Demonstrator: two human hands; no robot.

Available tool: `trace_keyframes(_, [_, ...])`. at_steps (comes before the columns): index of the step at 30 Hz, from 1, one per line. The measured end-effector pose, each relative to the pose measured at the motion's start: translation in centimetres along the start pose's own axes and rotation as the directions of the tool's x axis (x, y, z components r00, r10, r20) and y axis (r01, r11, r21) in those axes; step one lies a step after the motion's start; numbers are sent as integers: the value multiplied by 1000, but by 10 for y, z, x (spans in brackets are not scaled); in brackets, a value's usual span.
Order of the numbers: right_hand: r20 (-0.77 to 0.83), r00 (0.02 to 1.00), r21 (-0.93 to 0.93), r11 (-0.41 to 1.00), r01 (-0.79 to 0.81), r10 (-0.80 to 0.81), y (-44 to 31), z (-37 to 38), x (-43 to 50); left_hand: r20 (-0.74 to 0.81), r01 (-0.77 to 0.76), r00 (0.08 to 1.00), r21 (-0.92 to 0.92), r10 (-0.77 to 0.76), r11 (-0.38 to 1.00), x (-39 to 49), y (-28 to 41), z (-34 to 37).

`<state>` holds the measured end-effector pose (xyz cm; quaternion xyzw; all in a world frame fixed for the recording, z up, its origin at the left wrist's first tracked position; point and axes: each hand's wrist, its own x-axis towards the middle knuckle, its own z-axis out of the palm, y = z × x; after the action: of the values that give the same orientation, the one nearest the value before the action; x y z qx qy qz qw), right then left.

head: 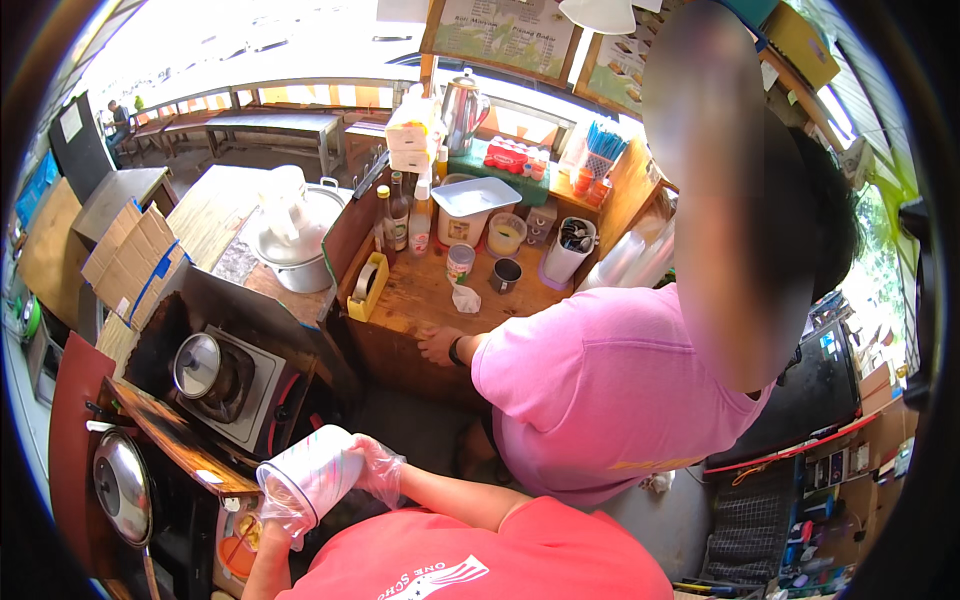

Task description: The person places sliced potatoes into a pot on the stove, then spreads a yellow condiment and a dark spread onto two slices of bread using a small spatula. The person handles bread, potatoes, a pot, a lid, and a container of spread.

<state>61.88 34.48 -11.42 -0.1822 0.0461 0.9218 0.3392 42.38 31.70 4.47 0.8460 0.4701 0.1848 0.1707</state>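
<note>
A white plastic tub (pixel 313 474) with coloured streaks and a dark rim is tilted on its side in front of my red shirt. My right hand (pixel 375 466), in a clear plastic glove, grips it near its base. My left hand (pixel 285 517), also gloved, is at the tub's mouth, which faces lower left. Its fingers reach inside and are hidden, so what they hold cannot be seen. Under my left forearm, an orange bowl (pixel 237 556) with a stick-like utensil and yellow food sits on a lower surface.
A gas stove (pixel 244 386) with a glass lid (pixel 197 365) stands ahead left, beside a lidded pan (pixel 122 487). A person in a pink shirt (pixel 600 375) stands close at right, one hand (pixel 441 346) at the edge of a wooden counter (pixel 405 296) holding bottles, a can and a metal mug (pixel 506 275).
</note>
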Motion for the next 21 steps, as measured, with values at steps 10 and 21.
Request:
trace_keyframes(10, [-38, 999, 35, 999, 19, -18, 3, 1, -5, -12, 146, 989, -100, -148, 984, -27, -24, 9])
trace_keyframes(21, [-21, 1000, 25, 1000, 18, -18, 8, 6, -14, 176, 412, 710, -889, -682, 201, -39, -12, -12])
